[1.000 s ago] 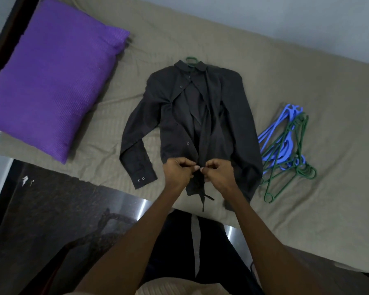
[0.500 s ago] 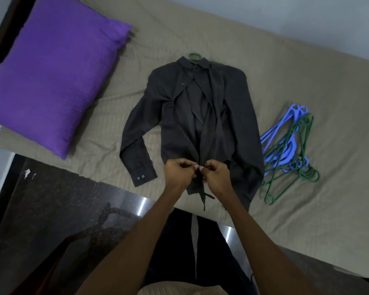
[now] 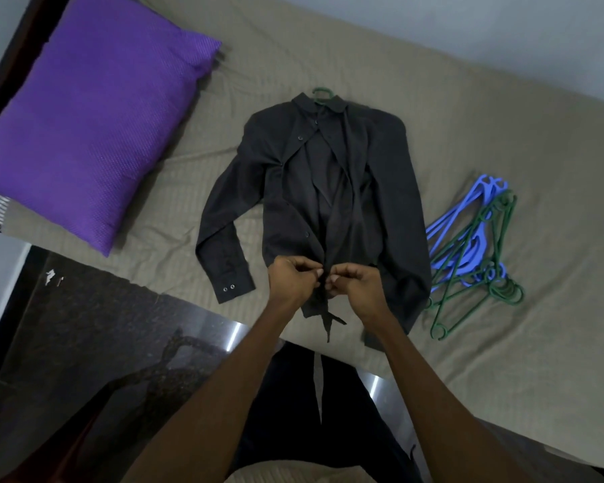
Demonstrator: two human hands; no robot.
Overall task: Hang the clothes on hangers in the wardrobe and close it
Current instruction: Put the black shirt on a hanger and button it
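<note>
A dark long-sleeved shirt (image 3: 290, 190) lies flat on the bed, front side up. The hook of a green hanger (image 3: 322, 94) sticks out above its collar; the hanger's body is hidden inside the shirt. My left hand (image 3: 292, 282) and my right hand (image 3: 358, 285) meet at the lower front of the shirt. Each pinches one edge of the placket near the hem. Two narrow ends of the fabric trail below my hands over the bed's edge.
A beige bed (image 3: 502, 134) fills the frame. A purple pillow (image 3: 88, 109) lies at the left. A pile of blue and green hangers (image 3: 475, 249) rests right of the shirt. Dark glossy floor (image 3: 84, 343) shows at lower left.
My hands stay pinched at the shirt's lower front edges, fingers shifting slightly. The shirt and hangers have not moved on the bed.
</note>
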